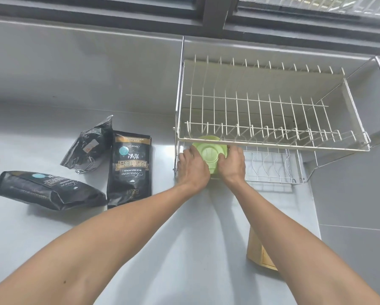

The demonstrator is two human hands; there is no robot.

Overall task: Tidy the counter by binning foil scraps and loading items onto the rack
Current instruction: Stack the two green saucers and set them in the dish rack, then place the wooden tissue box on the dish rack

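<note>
A two-tier wire dish rack stands on the grey counter at the right. At the left end of its lower tier a light green bowl is held upside down, base toward me, partly under the upper tier's front rail. My left hand grips the bowl's left side and my right hand grips its right side. Three black foil coffee bags lie to the left: one crumpled, one flat and labelled, one lying on its side.
A yellowish wooden box stands on the counter near the front right, partly behind my right forearm. The upper tier's plate slots hold nothing. A grey wall and a dark window frame run along the back. The counter's right edge drops to a tiled floor.
</note>
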